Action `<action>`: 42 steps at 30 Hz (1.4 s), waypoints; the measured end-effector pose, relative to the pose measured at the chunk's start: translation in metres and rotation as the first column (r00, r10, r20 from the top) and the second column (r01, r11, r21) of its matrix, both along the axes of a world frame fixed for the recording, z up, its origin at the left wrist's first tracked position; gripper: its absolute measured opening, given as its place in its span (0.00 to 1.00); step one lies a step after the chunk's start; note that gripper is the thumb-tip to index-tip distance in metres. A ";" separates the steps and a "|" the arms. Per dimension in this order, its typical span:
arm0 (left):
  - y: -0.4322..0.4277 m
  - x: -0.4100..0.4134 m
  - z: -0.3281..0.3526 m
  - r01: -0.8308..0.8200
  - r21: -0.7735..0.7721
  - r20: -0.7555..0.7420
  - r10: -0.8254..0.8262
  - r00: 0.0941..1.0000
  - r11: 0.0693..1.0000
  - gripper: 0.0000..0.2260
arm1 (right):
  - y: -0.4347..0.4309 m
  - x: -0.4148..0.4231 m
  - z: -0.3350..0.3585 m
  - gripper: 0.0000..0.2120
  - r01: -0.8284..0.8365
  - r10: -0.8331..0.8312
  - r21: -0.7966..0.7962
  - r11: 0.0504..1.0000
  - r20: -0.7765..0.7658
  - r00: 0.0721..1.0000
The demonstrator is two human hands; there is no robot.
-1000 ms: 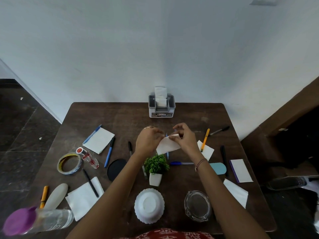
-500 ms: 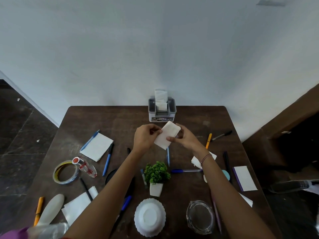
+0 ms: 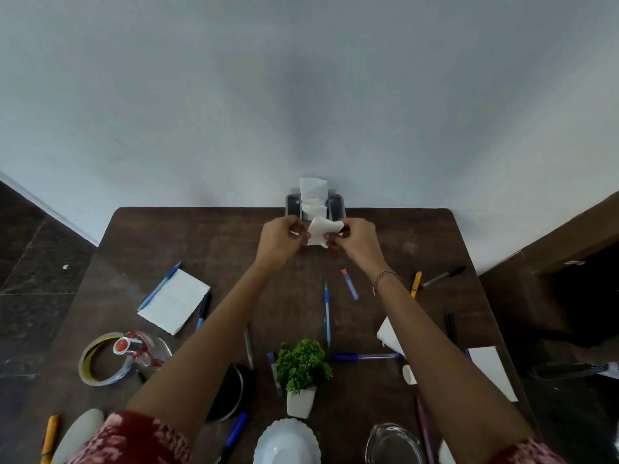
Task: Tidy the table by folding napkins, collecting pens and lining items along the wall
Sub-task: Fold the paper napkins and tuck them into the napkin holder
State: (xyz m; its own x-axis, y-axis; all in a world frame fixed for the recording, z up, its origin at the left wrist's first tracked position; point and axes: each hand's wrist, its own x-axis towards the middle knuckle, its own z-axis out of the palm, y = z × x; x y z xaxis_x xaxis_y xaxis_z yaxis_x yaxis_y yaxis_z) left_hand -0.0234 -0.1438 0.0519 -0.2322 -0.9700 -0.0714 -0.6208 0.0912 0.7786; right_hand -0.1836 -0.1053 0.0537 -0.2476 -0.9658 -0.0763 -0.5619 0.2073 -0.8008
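I see the left hand [image 3: 279, 241] and right hand [image 3: 356, 242] pinching one folded napkin [image 3: 321, 231] between them, fingers [image 3: 296, 234] curled on its side edges, held above the desk [image 3: 201, 236] just in front of the holder [image 3: 339, 205] by the wall [image 3: 301, 95]. Pens [image 3: 327, 313] and more napkins [image 3: 174, 304] lie scattered nearer the camera.

I have both arms stretched straight out ahead, forearms bare and converging toward the far side. My left hand [image 3: 279, 241] and right hand [image 3: 356, 241] sit close together at the same height, knuckles up, fingers curled inward. Each pinches one side of a napkin [image 3: 321, 231] between thumb and fingertips, so it hangs between them. A thin bracelet [image 3: 382, 280] circles my right wrist. Red patterned sleeves [image 3: 134, 437] cover both upper arms.
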 end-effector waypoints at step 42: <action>-0.081 -0.033 -0.034 0.156 -0.254 0.596 0.027 0.803 0.955 0.11 | -0.077 -0.011 -0.057 0.16 -0.082 0.011 -0.127 0.988 -0.485 0.874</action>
